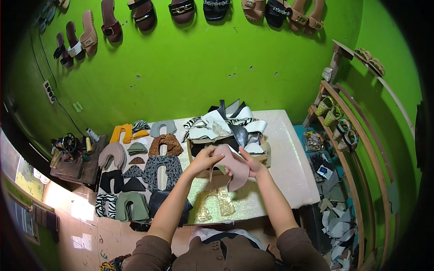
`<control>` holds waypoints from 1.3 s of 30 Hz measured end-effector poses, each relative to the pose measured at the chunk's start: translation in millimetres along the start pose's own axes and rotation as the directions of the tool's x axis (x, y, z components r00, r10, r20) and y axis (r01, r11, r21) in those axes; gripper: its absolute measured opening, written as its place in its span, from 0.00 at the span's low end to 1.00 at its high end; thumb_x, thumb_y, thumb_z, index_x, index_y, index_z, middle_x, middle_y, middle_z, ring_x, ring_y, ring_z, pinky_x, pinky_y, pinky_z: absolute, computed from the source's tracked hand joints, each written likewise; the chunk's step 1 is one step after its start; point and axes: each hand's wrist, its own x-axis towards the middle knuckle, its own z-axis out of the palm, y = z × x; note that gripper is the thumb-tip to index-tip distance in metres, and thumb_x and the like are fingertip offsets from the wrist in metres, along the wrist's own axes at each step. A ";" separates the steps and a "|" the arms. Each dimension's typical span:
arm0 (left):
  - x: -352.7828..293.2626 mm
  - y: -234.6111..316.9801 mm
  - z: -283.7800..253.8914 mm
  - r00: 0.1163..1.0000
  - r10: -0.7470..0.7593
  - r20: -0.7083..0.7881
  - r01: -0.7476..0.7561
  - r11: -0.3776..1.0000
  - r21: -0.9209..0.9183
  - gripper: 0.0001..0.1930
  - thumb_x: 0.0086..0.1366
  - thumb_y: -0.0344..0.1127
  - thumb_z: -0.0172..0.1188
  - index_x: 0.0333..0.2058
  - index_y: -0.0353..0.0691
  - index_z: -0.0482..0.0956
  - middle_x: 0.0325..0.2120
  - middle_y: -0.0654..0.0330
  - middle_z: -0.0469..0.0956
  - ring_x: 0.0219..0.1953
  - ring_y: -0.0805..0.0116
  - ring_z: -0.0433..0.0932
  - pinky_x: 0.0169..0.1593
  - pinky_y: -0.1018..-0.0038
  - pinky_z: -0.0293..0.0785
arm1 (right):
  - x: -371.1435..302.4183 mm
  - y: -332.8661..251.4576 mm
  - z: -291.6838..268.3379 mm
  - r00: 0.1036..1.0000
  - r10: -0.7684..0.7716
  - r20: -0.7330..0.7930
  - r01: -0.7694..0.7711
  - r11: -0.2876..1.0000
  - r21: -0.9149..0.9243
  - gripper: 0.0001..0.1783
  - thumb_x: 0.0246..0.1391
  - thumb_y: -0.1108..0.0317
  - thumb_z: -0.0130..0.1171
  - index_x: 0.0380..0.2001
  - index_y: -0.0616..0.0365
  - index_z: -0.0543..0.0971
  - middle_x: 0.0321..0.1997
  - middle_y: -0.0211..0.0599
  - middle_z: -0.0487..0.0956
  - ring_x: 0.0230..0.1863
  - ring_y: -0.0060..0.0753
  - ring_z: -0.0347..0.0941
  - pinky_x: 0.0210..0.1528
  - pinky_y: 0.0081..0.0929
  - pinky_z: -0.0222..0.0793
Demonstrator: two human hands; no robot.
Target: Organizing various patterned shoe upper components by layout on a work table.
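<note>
Pink shoe-upper piece (pixel 236 168): curved, flat cut of soft material, held in the air above the white table (pixel 289 167), just in front of a cardboard box (pixel 194 151).
Left hand (pixel 205 158): fingers closed on the piece's upper left edge.
Right hand (pixel 251 165): fingers closed on its right side, thumb on top.
Box contents: loose black, white and zebra-print cut pieces (pixel 230 124), heaped above the rim.
Table, near edge: 1 gold glitter piece (pixel 214 204) lying flat, directly below the hands.
Table, left part: sorted stacks of cut uppers (pixel 135 176) in yellow, grey, leopard, green, black and zebra.
Far left: small sewing machine (pixel 70 144).
Green wall: row of finished sandals (pixel 181 11).
</note>
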 end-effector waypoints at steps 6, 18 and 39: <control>-11.2 -35.4 -5.2 0.965 -0.255 -0.060 0.236 0.945 -0.226 0.12 0.61 0.40 0.58 0.35 0.36 0.74 0.27 0.67 0.74 0.28 0.82 0.70 0.29 0.84 0.67 | -12.8 25.9 -1.7 0.983 -0.154 0.103 0.138 0.980 0.146 0.38 0.57 0.46 0.45 0.60 0.64 0.53 0.56 0.61 0.64 0.56 0.48 0.66 0.53 0.35 0.68; -58.7 -72.4 -29.3 0.961 -0.273 0.042 0.194 0.558 -0.807 0.19 0.62 0.28 0.51 0.52 0.33 0.63 0.44 0.54 0.72 0.43 0.66 0.75 0.49 0.69 0.73 | 13.1 67.4 10.5 0.929 -0.263 -0.261 0.362 0.795 0.487 0.24 0.60 0.65 0.42 0.58 0.61 0.58 0.57 0.42 0.66 0.58 0.38 0.62 0.63 0.42 0.54; -188.0 -124.7 -233.2 0.923 -0.324 -0.206 -0.054 0.421 -0.905 0.28 0.57 0.17 0.45 0.58 0.36 0.56 0.53 0.50 0.65 0.53 0.56 0.69 0.56 0.63 0.67 | 240.3 159.3 108.2 0.973 -0.154 -0.170 0.228 0.718 0.657 0.23 0.60 0.60 0.39 0.56 0.59 0.63 0.56 0.41 0.69 0.58 0.40 0.63 0.63 0.45 0.54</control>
